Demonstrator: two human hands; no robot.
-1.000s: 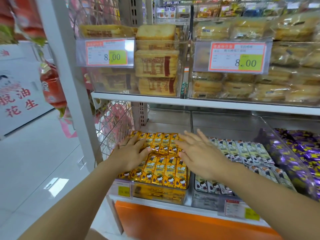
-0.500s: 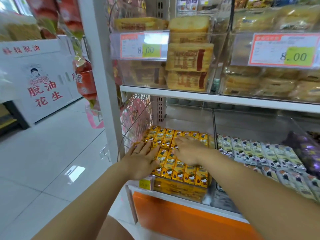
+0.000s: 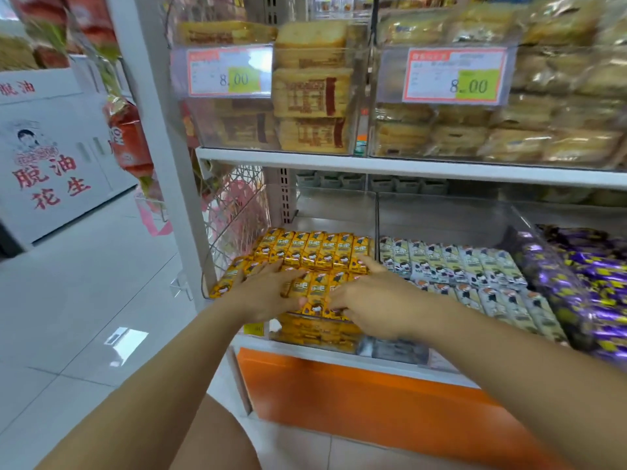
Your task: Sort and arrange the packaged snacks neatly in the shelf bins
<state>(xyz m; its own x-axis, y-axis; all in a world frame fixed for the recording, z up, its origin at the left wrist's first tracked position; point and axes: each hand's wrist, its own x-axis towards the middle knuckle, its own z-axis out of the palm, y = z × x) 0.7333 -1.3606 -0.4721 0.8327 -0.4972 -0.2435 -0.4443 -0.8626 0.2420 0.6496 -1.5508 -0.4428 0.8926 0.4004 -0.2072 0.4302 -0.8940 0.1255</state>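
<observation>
Yellow snack packets (image 3: 317, 248) lie in rows in the clear left bin (image 3: 336, 212) on the lower shelf. My left hand (image 3: 263, 293) rests flat on the front-left packets with its fingers spread. My right hand (image 3: 371, 300) lies on the front-right packets of the same bin, fingers stretched to the left, forefinger pointing at the back row. A few yellow packets show between the two hands. The packets under my palms are hidden.
Grey-white packets (image 3: 458, 264) fill the middle bin and purple wrapped snacks (image 3: 583, 286) the right one. Above, the upper shelf (image 3: 373, 164) carries clear bins of packaged cakes with price tags (image 3: 225, 73). A wire side rack (image 3: 234, 212) and white upright post (image 3: 152, 106) stand left.
Both hands have slid toward the front of the yellow bin and come closer together. My right hand moved from the bin divider onto the yellow packets.
</observation>
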